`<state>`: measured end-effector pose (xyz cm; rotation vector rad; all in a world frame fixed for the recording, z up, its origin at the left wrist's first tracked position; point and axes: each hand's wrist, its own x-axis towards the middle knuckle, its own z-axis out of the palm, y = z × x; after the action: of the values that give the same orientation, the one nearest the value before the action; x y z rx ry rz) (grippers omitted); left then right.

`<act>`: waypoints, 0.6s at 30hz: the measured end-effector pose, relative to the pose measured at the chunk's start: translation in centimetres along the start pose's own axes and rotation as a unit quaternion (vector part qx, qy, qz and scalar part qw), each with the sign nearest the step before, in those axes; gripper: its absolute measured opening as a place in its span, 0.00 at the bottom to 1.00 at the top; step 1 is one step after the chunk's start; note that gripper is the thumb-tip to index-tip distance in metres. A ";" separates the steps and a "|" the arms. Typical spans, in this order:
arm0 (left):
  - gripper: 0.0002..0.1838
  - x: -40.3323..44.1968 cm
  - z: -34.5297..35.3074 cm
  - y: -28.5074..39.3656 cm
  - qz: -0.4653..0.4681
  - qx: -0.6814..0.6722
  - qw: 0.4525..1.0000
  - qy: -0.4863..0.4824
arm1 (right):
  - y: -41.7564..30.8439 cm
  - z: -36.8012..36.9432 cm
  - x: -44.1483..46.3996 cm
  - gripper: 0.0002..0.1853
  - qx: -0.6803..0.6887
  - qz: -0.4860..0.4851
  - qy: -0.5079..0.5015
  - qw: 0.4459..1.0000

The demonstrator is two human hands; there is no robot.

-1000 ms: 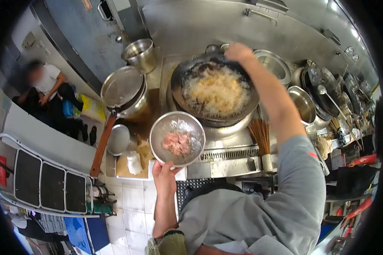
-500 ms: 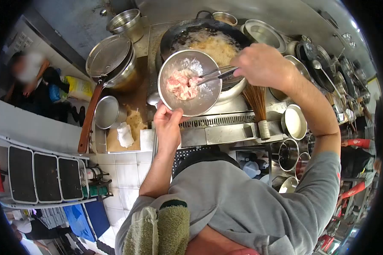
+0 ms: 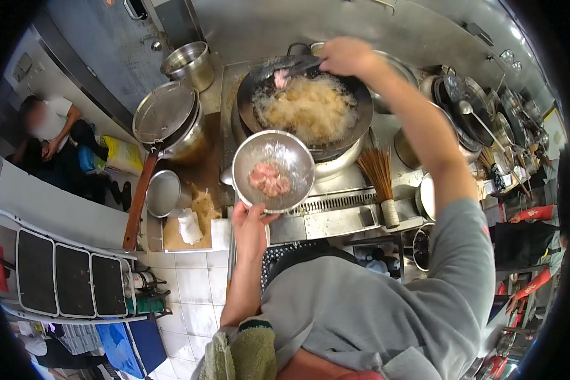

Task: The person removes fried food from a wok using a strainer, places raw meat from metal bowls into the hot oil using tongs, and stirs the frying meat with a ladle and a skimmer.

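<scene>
A wok point(image 3: 250, 95) holds bubbling oil with golden pieces frying in it. My right hand point(image 3: 348, 58) is closed on dark tongs point(image 3: 297, 68) over the wok's far side. At their tip, a piece of pink raw meat point(image 3: 281, 78) hangs at the wok's far left, above the oil. My left hand point(image 3: 251, 221) grips the near rim of a metal bowl point(image 3: 297, 158) in front of the wok. More raw meat point(image 3: 270, 179) lies in the bowl, with white powder or paste on its inner wall.
Left of the wok are a lidded strainer pot point(image 3: 199, 136) with a wooden handle point(image 3: 140, 202), a small metal pot point(image 3: 164, 193) and a white cloth point(image 3: 189, 227). A bamboo brush point(image 3: 379, 180) stands right. Pans and ladles fill the right side. A seated person point(image 3: 56, 123) is at left.
From half a second ago, my right hand has moved from the bowl to the wok's far side, carrying a meat piece in the tongs. The bowl now sits lower, clear of the wok's middle.
</scene>
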<state>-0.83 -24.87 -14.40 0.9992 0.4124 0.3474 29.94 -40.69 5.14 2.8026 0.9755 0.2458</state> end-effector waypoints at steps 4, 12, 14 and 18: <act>0.06 -2.0 -1.0 0.1 0.003 -0.026 0.999 0.043 | -4.2 7.4 5.5 0.18 0.021 0.058 -0.105 0.993; 0.07 -2.7 -3.5 0.9 0.030 -0.023 0.995 0.088 | 0.5 5.0 7.4 0.20 -0.008 0.033 -0.034 0.999; 0.06 -2.1 -2.5 2.1 0.024 -0.018 0.997 0.069 | 2.5 2.9 3.3 0.21 0.239 0.041 0.117 0.963; 0.04 0.3 -1.5 2.3 0.050 -0.020 0.998 -0.017 | -0.2 -4.9 -9.9 0.20 0.250 -0.059 0.022 0.966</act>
<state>-1.50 -22.44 -13.16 0.9881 0.3244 0.4265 21.11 -46.26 8.91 3.1722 1.3783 0.0476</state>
